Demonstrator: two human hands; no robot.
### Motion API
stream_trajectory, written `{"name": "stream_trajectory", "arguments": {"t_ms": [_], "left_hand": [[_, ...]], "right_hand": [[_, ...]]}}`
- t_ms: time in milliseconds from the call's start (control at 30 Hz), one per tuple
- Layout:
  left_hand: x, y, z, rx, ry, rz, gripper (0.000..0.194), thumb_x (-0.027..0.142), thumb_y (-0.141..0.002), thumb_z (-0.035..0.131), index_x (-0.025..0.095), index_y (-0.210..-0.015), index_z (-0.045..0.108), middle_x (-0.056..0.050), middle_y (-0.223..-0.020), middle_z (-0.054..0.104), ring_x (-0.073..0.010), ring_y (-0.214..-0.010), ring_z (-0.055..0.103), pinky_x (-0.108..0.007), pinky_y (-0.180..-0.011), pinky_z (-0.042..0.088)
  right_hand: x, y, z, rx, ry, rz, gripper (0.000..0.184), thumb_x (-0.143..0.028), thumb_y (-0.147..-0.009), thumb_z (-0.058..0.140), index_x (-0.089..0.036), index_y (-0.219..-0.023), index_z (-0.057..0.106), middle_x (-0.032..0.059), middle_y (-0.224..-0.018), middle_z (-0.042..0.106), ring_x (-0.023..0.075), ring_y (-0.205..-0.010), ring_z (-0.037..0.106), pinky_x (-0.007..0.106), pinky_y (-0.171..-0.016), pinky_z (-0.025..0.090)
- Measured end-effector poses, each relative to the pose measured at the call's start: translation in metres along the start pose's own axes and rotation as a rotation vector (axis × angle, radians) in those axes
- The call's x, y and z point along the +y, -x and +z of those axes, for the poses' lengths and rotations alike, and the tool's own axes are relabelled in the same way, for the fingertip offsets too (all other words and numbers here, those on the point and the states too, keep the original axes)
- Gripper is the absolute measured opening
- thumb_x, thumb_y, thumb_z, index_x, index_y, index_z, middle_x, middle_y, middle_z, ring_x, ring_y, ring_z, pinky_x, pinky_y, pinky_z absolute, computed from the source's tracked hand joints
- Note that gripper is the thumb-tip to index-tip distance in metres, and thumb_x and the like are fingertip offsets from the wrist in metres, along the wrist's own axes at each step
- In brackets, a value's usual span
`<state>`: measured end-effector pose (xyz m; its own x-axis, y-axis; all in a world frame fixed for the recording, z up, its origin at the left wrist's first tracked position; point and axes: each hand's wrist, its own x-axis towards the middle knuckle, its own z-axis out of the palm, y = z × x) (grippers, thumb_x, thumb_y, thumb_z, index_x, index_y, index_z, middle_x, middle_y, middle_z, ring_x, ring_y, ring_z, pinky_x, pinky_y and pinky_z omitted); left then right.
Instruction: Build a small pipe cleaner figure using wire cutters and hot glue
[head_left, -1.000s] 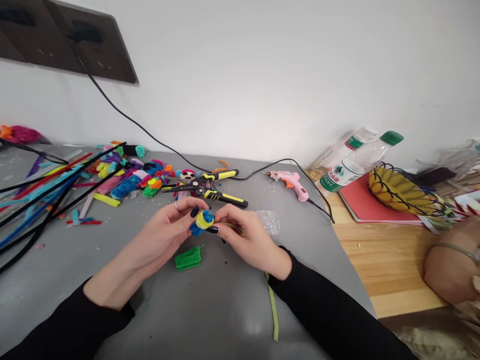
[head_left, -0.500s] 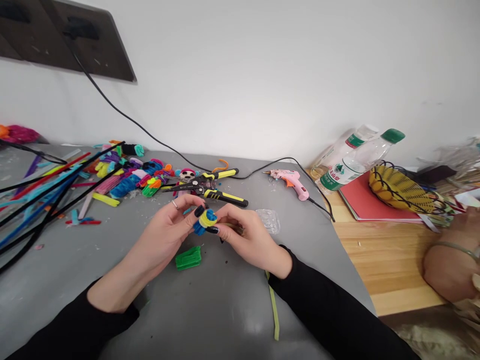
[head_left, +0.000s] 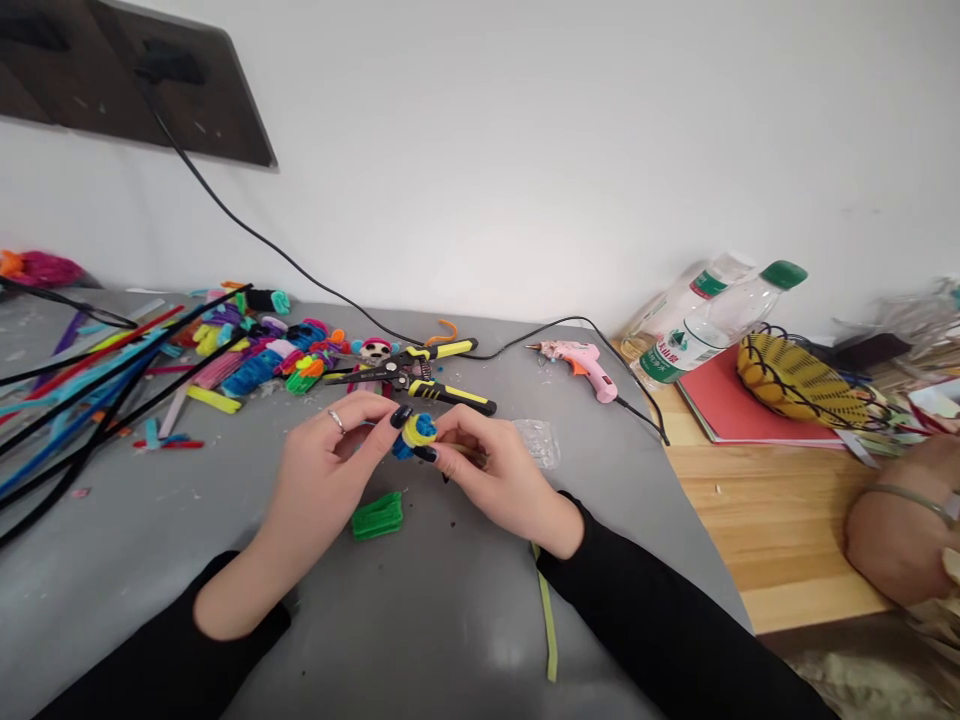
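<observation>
Between both hands is a small blue and yellow pipe-cleaner bundle (head_left: 418, 430), with yellow wrapped round the blue. My left hand (head_left: 322, 470) pinches its left side between thumb and fingers. From the right, my right hand (head_left: 501, 468) grips it with the thumb at its lower edge; a thin tan piece shows between those fingers, its kind unclear. Below the bundle, a green folded pipe-cleaner block (head_left: 377, 516) lies on the grey table. Just beyond the hands rest wire-stripping pliers (head_left: 409, 375) with yellow and black handles, jaws pointing left.
A pink glue gun (head_left: 581, 365) lies behind my right hand, its black cord running along the wall. Loose pipe cleaners (head_left: 82, 380) spread at left. Two plastic bottles (head_left: 694, 335), a yellow basket (head_left: 795, 380) and another person's arm (head_left: 900, 520) are at right.
My left hand has turned a little, and its wrist has shifted slightly right. The bundle has tilted slightly and moved a touch right. My right hand stays almost in place.
</observation>
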<state>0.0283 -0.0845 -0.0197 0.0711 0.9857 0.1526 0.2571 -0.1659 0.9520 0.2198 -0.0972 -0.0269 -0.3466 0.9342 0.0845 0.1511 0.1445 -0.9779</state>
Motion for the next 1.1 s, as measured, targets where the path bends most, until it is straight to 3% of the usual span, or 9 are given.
{"name": "stream_trajectory", "arguments": {"t_ms": [133, 333, 533, 733, 933, 1100], "left_hand": [[0.000, 0.001, 0.003, -0.026, -0.093, 0.119, 0.022, 0.049, -0.091, 0.069, 0.029, -0.085, 0.076, -0.005, -0.094, 0.076, -0.0273, -0.089, 0.069, -0.035, -0.078, 0.055], [-0.012, 0.002, 0.004, -0.093, -0.204, 0.184, 0.019, 0.044, -0.088, 0.073, 0.028, -0.098, 0.075, -0.005, -0.100, 0.078, -0.0261, -0.086, 0.070, -0.037, -0.083, 0.056], [-0.008, 0.001, 0.004, -0.096, -0.125, 0.065, 0.026, 0.052, -0.089, 0.071, 0.028, -0.098, 0.076, -0.006, -0.100, 0.079, -0.0271, -0.086, 0.071, -0.037, -0.078, 0.057], [-0.006, -0.004, 0.001, -0.145, 0.039, -0.108, 0.045, 0.070, -0.083, 0.074, 0.025, -0.090, 0.074, -0.004, -0.084, 0.070, -0.0248, -0.080, 0.067, -0.035, -0.075, 0.056], [-0.017, -0.004, -0.001, -0.229, 0.204, -0.134, 0.048, 0.071, -0.087, 0.073, 0.023, -0.090, 0.075, -0.002, -0.079, 0.067, -0.0196, -0.075, 0.062, -0.030, -0.071, 0.051], [-0.016, -0.004, -0.001, -0.268, 0.330, -0.150, 0.050, 0.073, -0.085, 0.076, 0.022, -0.085, 0.076, -0.001, -0.076, 0.065, -0.0176, -0.072, 0.059, -0.028, -0.066, 0.049]], "right_hand": [[0.002, 0.000, 0.000, 0.049, 0.053, -0.007, 0.026, -0.046, -0.097, 0.064, -0.023, -0.089, 0.056, -0.0041, -0.071, 0.059, 0.0114, -0.062, 0.049, 0.024, -0.059, 0.039], [0.009, 0.001, -0.001, 0.063, 0.204, -0.084, 0.004, -0.023, -0.094, 0.056, -0.022, -0.089, 0.055, -0.0046, -0.072, 0.060, 0.0113, -0.063, 0.051, 0.024, -0.062, 0.040], [0.008, 0.001, 0.000, 0.030, 0.177, -0.123, 0.005, -0.021, -0.097, 0.053, -0.022, -0.096, 0.058, -0.0020, -0.077, 0.064, 0.0124, -0.066, 0.058, 0.024, -0.064, 0.043], [0.005, 0.001, -0.001, 0.026, 0.149, -0.166, 0.009, -0.021, -0.100, 0.051, -0.021, -0.100, 0.061, -0.0014, -0.077, 0.064, 0.0120, -0.066, 0.057, 0.024, -0.062, 0.043], [0.003, 0.000, -0.003, 0.081, 0.091, -0.123, 0.007, -0.026, -0.098, 0.056, -0.021, -0.096, 0.062, -0.0030, -0.073, 0.061, 0.0111, -0.062, 0.052, 0.024, -0.058, 0.039], [0.002, -0.002, -0.003, 0.103, -0.019, -0.077, 0.006, -0.026, -0.094, 0.061, -0.021, -0.095, 0.063, -0.0027, -0.078, 0.062, 0.0112, -0.066, 0.056, 0.025, -0.062, 0.041]]}}
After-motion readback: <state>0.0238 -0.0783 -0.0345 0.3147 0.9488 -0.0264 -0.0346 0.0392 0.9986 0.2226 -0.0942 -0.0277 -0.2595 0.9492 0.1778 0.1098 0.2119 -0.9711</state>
